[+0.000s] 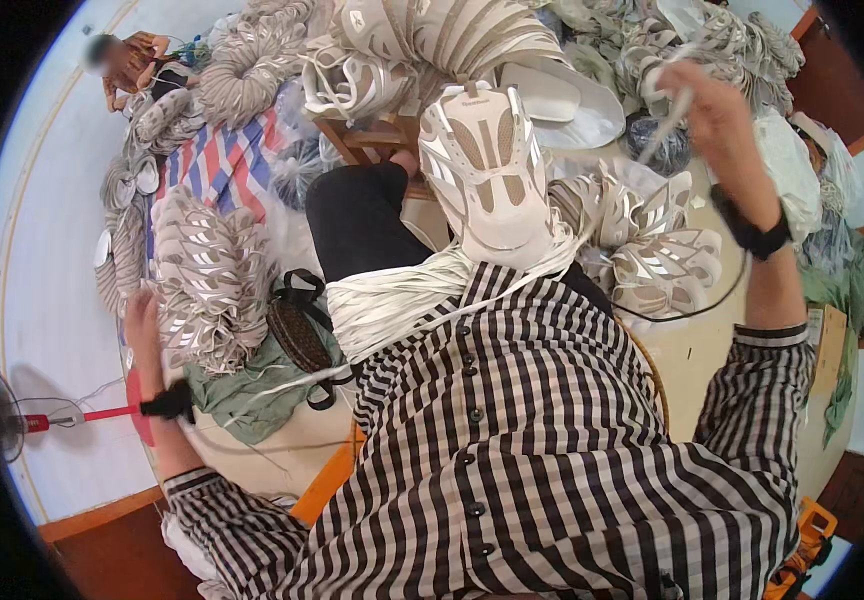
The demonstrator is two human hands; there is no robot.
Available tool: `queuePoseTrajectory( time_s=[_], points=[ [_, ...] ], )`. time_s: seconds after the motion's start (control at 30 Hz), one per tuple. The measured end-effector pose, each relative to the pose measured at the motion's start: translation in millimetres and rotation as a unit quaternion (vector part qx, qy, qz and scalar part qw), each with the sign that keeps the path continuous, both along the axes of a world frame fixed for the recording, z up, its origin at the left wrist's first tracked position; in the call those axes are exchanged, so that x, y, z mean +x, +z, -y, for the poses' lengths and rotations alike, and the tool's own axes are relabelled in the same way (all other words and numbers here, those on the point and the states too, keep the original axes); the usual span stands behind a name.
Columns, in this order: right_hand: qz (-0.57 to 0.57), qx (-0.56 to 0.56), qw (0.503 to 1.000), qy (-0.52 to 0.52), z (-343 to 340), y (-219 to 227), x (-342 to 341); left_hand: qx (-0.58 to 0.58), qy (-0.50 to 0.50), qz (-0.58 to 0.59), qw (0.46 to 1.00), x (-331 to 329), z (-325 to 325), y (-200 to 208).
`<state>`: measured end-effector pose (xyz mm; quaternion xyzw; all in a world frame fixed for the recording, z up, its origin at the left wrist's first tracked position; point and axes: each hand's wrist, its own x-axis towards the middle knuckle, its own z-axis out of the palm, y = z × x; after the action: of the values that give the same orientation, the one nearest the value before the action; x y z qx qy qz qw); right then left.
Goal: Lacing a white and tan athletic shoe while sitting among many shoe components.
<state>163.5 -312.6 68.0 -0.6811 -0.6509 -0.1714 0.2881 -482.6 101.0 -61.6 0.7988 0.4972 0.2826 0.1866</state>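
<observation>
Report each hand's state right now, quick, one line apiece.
Left hand: raised and blurred; whether open or closed cannot be told.
Right hand: closed, holding a pale lace.

And here's a white wall [47,250] sweeping down the left, a fan [4,412] with a red pole before it; pale floor [697,375] gleams right, wooden stool [377,138] ahead.

The pale floor [682,392] bears a green sack [264,388] and beige shoe uppers [664,268].
</observation>
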Motion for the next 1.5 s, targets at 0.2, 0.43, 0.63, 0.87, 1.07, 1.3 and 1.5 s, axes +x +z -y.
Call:
queuePoseTrajectory(
  time_s=[0.2, 0.43, 0.63, 0.87, 1.07, 1.3, 1.5],
  points=[
    [0.037, 0.039, 0.995, 0.089, -59.9, -1.5, -85.6, -0.169, -0.423, 0.156, 0.877, 319.5, 215.5, 104.6],
    [0.007, 0.044, 0.991, 0.128, -74.1, -13.6, -100.1, -0.311, -0.474, 0.241, 0.788, 392.5, 258.2, 73.2],
    [-0.008, 0.033, 0.99, 0.137, -69.6, -21.2, -103.0, -0.253, -0.387, 0.337, 0.82, 388.9, 253.9, 75.0],
    [-0.027, 0.055, 0.986, 0.152, -77.0, -21.4, -102.3, -0.384, -0.477, 0.245, 0.752, 366.7, 267.2, 88.6],
    [-0.127, 0.058, 0.986, 0.095, -66.5, -75.9, -46.3, -0.362, -0.44, 0.17, 0.804, 297.5, 252.2, 117.2],
    [-0.353, -0.058, 0.934, 0.022, -56.9, -129.9, -44.0, -0.277, -0.553, 0.215, 0.756, 252.9, 256.0, 144.3],
    [-0.393, -0.023, 0.919, 0.038, -66.2, -132.9, -62.9, -0.126, -0.814, 0.124, 0.554, 279.4, 274.5, 165.0]
  ],
)
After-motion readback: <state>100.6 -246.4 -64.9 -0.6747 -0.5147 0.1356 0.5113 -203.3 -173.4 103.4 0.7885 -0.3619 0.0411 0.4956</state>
